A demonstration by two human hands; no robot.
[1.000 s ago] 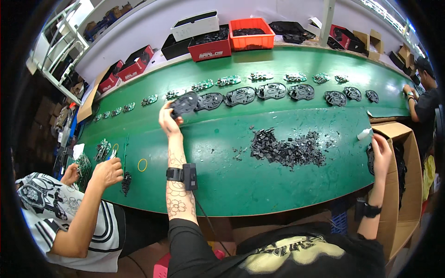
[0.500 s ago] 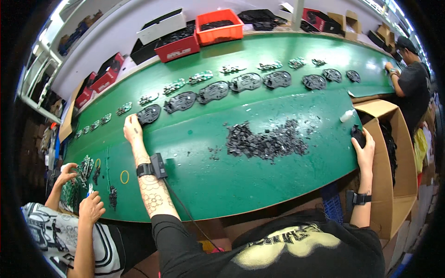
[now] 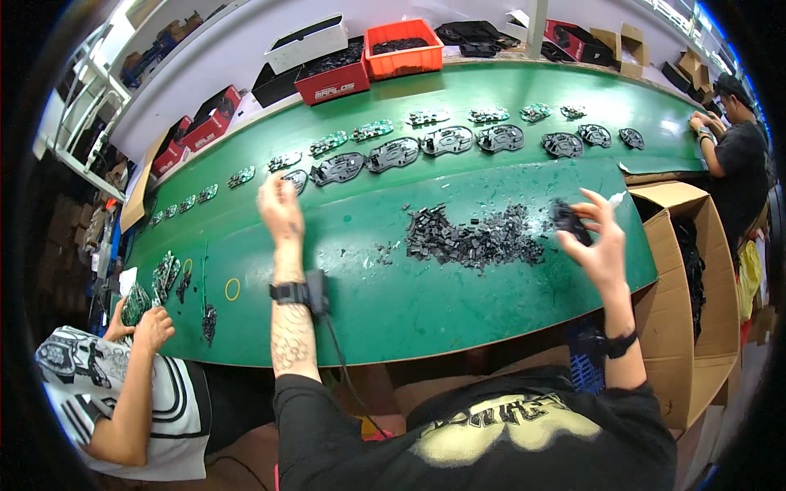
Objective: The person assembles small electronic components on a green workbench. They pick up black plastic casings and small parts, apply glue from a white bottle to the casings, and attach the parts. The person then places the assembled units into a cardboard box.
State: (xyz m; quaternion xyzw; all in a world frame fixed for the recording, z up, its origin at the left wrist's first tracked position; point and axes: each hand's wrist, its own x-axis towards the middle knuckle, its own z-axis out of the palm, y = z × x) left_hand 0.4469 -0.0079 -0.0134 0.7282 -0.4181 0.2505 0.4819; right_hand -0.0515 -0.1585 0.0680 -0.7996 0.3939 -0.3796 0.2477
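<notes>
My left hand (image 3: 281, 214) is at the left end of the row of open black mouse bases, its bent fingers covering part of the leftmost mouse base (image 3: 297, 180). The fingers overlap it, and I cannot tell whether they grip it. On the other side, my right hand (image 3: 602, 245) holds a black plastic shell (image 3: 571, 222) between thumb and fingers; it is smeared by motion. The shell is just right of a heap of small black plastic pieces (image 3: 475, 237). More black mouse bases (image 3: 395, 154) lie in a row, with green circuit boards (image 3: 372, 129) behind them.
A small white bottle (image 3: 616, 199) is beyond my right hand. An open cardboard box (image 3: 716, 303) stands against the bench's right end. Red boxes (image 3: 332, 84) and an orange bin (image 3: 403, 59) line the back. Co-workers sit left, by a yellow ring (image 3: 232, 289), and far right.
My right hand has lifted the black shell from the bench's right edge and brought it left, toward the heap. My left hand has shifted over the leftmost base. The view has turned slightly.
</notes>
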